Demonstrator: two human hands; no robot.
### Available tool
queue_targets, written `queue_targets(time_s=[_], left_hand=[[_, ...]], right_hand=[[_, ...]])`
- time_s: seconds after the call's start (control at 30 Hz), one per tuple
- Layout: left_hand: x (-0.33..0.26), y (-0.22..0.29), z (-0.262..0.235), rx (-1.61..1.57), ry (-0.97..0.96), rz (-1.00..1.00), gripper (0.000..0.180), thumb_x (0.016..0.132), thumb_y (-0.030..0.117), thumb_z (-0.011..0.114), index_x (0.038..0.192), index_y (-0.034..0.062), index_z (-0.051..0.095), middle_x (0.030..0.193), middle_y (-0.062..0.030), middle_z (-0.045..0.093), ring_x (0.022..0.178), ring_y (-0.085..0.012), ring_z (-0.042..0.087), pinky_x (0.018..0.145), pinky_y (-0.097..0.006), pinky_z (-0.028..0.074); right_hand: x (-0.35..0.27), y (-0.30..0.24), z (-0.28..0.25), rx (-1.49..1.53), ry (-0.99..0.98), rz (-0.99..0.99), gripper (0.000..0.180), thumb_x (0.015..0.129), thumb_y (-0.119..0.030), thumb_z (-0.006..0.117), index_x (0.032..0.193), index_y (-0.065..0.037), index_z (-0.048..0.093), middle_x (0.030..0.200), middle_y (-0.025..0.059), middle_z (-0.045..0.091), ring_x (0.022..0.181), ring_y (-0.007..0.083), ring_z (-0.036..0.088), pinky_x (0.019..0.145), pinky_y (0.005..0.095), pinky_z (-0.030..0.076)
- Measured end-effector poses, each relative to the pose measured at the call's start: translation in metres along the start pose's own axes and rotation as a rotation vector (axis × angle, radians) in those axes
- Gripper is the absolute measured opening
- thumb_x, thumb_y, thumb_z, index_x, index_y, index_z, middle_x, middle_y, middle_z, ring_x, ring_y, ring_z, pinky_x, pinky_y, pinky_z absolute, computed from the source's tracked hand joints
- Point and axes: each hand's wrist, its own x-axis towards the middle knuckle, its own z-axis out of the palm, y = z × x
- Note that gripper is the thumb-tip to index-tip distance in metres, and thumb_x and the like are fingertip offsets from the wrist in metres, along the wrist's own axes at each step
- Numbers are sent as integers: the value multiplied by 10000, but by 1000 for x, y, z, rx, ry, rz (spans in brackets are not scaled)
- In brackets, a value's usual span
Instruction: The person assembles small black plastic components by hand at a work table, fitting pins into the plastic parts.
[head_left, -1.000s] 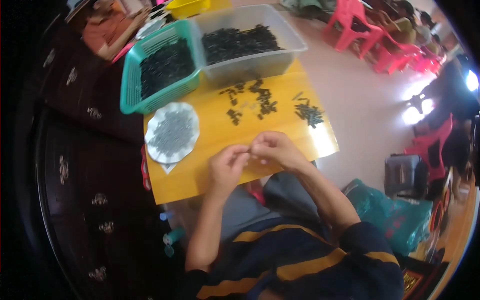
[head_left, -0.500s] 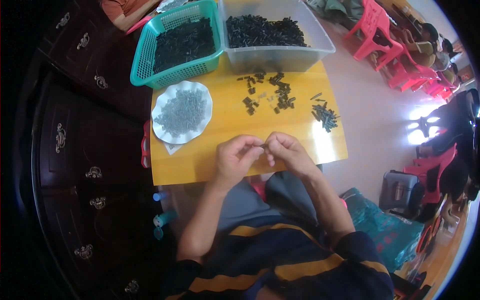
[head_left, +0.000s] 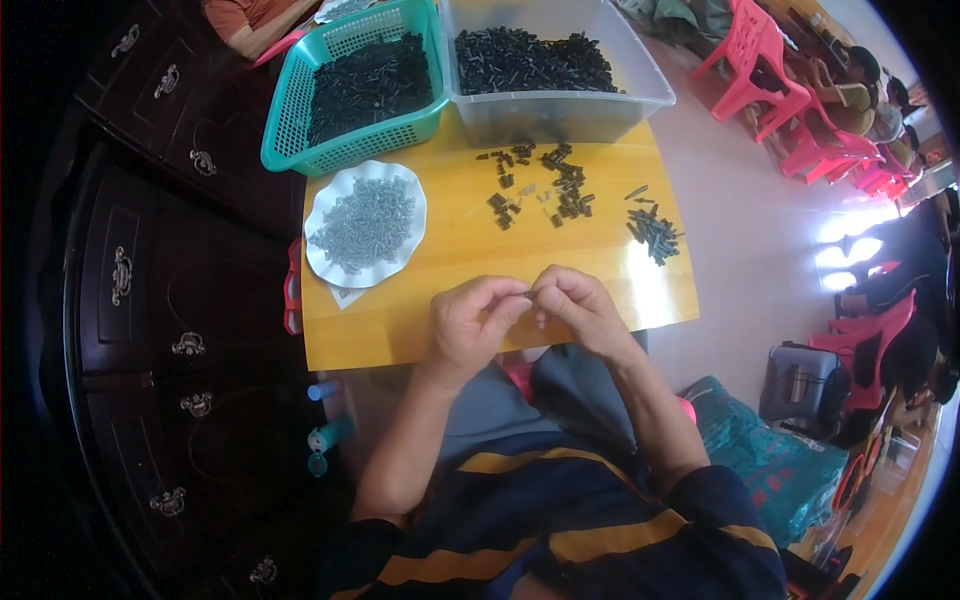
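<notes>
My left hand and my right hand meet above the near edge of the yellow table. Both are closed in a pinch, fingertip to fingertip, on a small dark piece, mostly hidden by the fingers. Beyond them lie loose small dark parts, with a few clear ones among them. To the right is a little heap of thin dark pins. On the left, a white scalloped plate carries many small clear pieces.
A green basket and a clear plastic tub, both filled with small black parts, stand at the table's far side. Dark drawers line the left. Another person's arm shows at the upper left. Pink chairs stand right.
My hands stay together at nearly the same spot, fingers still pinched on the small dark piece. The left hand has shifted very slightly; the parts on the table look unchanged.
</notes>
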Motion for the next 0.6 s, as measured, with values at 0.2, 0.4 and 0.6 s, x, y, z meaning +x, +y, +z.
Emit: queue_targets(time_s=[0.2,0.4,0.6], left_hand=[[3,3,-3,10,-53,86,146,848,-9,772,986,-5,723,839,-88,735,743,-149,706,683,-276,557],[4,8,-1,-15,-51,194,176,813,-9,797,980,4,739,896,-79,675,784,-188,673,711,-281,539],[7,8,-2,55,-45,254,242,787,-25,789,1017,47,766,941,-78,644,822,-214,664,695,-324,539]], right_hand=[[-3,14,-7,114,-92,44,257,1083,-296,560,1033,-51,618,877,12,634,796,95,605,763,242,503],[-5,25,4,550,-143,117,479,1005,-494,604,1216,-65,578,881,54,642,790,161,657,749,345,587],[-8,31,0,533,-189,142,597,990,-529,600,1328,-36,593,885,53,639,805,195,677,729,403,615]])
